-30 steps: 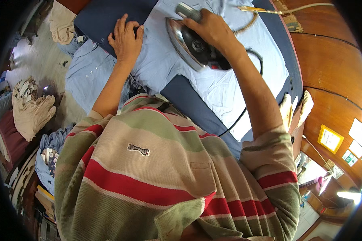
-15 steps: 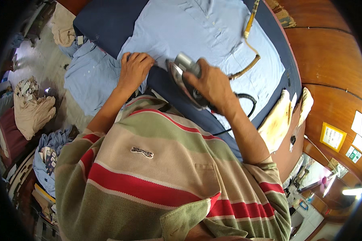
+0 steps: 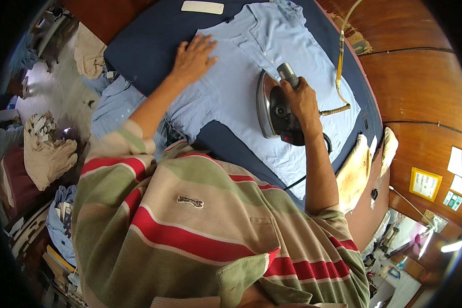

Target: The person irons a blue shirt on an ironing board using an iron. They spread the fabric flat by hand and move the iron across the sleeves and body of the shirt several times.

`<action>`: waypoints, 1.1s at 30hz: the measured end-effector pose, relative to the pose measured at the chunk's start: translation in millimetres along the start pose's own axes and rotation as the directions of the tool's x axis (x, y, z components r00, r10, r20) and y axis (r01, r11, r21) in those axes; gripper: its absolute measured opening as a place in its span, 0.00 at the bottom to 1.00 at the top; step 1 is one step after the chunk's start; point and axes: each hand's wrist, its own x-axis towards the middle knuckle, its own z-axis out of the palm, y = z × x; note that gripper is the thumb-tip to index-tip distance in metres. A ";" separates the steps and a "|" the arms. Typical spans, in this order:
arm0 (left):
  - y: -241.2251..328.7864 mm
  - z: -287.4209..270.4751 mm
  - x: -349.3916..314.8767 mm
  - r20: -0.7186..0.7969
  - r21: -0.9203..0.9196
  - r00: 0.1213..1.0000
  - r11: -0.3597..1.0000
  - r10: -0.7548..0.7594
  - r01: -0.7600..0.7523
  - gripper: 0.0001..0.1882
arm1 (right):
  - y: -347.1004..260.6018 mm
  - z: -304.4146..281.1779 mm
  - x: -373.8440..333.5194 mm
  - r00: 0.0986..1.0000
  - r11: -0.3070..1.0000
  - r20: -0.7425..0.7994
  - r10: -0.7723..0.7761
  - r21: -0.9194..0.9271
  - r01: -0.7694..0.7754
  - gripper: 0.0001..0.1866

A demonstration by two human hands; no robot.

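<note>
A light blue buttoned shirt (image 3: 231,97) lies spread over the dark navy cloth of the table (image 3: 143,49). My left hand (image 3: 194,57) rests on its far left part with fingers spread, holding nothing. My right hand (image 3: 302,100) is closed round the handle of an iron (image 3: 277,109), which stands over the middle of the shirt beside the button strip. The iron's silver rim shows along its left side; its underside is hidden. A dark cable runs from its near end. One sleeve of the shirt bunches near my left forearm.
A tan hose (image 3: 340,66) hangs down at the right, beside the iron. Another blue shirt (image 3: 118,108) drapes off the table's left side. A white strip (image 3: 202,7) lies at the far edge. A scorched pale cloth (image 3: 355,169) hangs at the right, near a wooden wall (image 3: 416,87).
The shirt lies differently, with its collar area and button strip now showing. My left hand has moved farther away across it. The iron, still in my right hand, has shifted right from the near edge.
</note>
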 end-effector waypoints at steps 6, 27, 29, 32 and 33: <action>-27.1 7.4 15.9 0.081 0.072 0.988 0.990 -0.129 0.123 0.29 | -27.3 5.9 32.4 0.983 0.990 0.122 -0.136 -0.006 0.138 0.29; -31.8 9.7 54.1 -0.122 -0.107 0.909 0.916 -0.399 0.388 0.11 | -84.5 29.0 97.2 0.969 0.976 0.137 -0.205 -0.044 0.212 0.28; -33.3 8.9 54.2 -0.119 -0.096 0.906 0.913 -0.406 0.397 0.10 | -90.3 27.8 98.0 0.955 0.963 0.153 -0.253 -0.059 0.264 0.28; -32.3 6.7 55.0 -0.098 -0.103 0.907 0.911 -0.409 0.400 0.10 | -101.6 28.0 97.6 0.925 0.932 0.187 -0.329 -0.093 0.351 0.28; -31.3 7.4 54.7 -0.103 -0.104 0.908 0.912 -0.406 0.396 0.11 | -103.8 29.2 99.5 0.924 0.932 0.189 -0.333 -0.086 0.353 0.28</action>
